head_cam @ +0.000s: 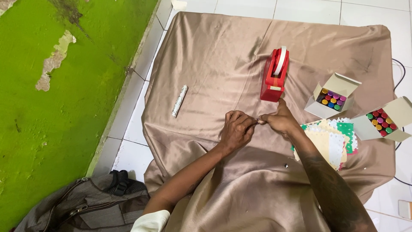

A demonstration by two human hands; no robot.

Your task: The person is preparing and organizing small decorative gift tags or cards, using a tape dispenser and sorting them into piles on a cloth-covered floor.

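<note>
On the tan satin cloth (pixel 206 64) spread over the floor, we see slippery, soft fabric; near the red tape dispenser (pixel 274 77), left hand (pixel 236 129) and right hand (pixel 279 121) pinch a tiny, light piece (pixel 259 121) between fingertips — probably sticky, best held by its ends.

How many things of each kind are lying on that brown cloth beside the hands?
Red tape dispenser: 1
Open boxes of coloured tubes: 2
Stack of patterned paper sheets: 1
White rolled stick: 1
Total: 5
</note>
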